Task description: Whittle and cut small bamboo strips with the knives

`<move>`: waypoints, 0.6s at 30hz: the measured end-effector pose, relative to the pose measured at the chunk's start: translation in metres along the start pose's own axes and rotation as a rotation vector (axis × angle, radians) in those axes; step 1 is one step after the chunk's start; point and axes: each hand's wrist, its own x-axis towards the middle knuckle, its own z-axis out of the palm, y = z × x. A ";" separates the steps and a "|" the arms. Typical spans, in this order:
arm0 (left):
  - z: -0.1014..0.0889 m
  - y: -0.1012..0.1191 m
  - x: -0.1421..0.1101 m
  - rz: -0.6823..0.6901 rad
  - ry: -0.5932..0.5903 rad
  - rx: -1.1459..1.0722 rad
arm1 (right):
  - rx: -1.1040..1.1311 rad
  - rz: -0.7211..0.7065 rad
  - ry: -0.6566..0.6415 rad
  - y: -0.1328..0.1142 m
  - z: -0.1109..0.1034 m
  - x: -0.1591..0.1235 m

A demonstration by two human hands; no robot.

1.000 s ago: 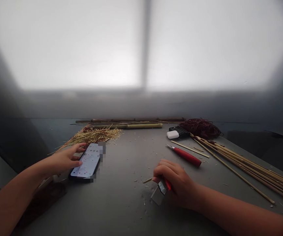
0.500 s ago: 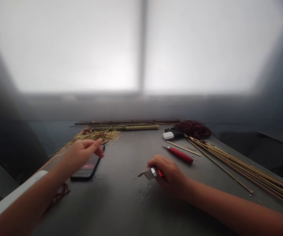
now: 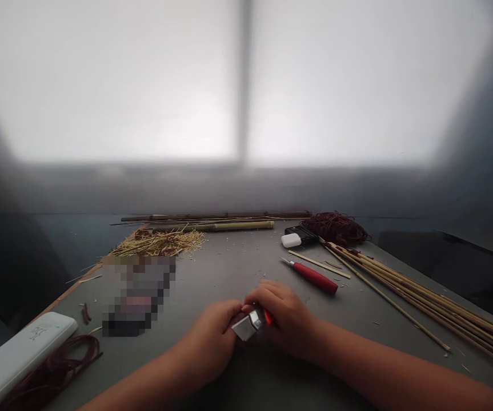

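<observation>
My right hand (image 3: 287,317) is closed around a red-handled cutter (image 3: 246,326), with its flat silvery end pointing left and down. Against that end, my left hand (image 3: 214,337) has its thumb and fingers drawn together. Whatever it pinches, if anything, is hidden between the fingers. Both hands meet low over the grey table (image 3: 195,279). Just beyond the right hand lies a red-handled craft knife (image 3: 315,277), its pointed tip toward the upper left. A thin pale bamboo strip (image 3: 321,264) lies behind that knife.
Bamboo canes (image 3: 417,291) run along the right side. A dark cord tangle (image 3: 336,227) and white case (image 3: 291,240) sit behind. At left are straw-coloured shavings (image 3: 164,242), a blurred-out phone (image 3: 137,302), a white power bank (image 3: 23,354) and brown cord (image 3: 64,362). Bamboo poles (image 3: 237,226) line the back.
My left hand has come down and right from above the phone to meet the cutter's end. My right hand stays nearly in place, still holding the cutter, which has turned slightly.
</observation>
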 end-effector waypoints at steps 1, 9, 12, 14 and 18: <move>0.001 -0.001 -0.001 0.000 0.015 -0.008 | -0.002 0.003 0.009 0.000 0.000 -0.001; 0.010 -0.009 -0.003 -0.016 0.039 -0.306 | -0.037 0.119 -0.005 -0.005 -0.013 -0.004; 0.012 -0.014 -0.004 0.009 0.087 -0.336 | -0.028 0.128 -0.074 -0.005 -0.014 -0.004; 0.013 -0.017 -0.005 0.043 0.093 -0.334 | -0.069 0.144 -0.102 -0.004 -0.014 -0.004; 0.013 -0.019 -0.008 0.043 0.097 -0.277 | -0.097 0.135 -0.126 -0.005 -0.014 -0.004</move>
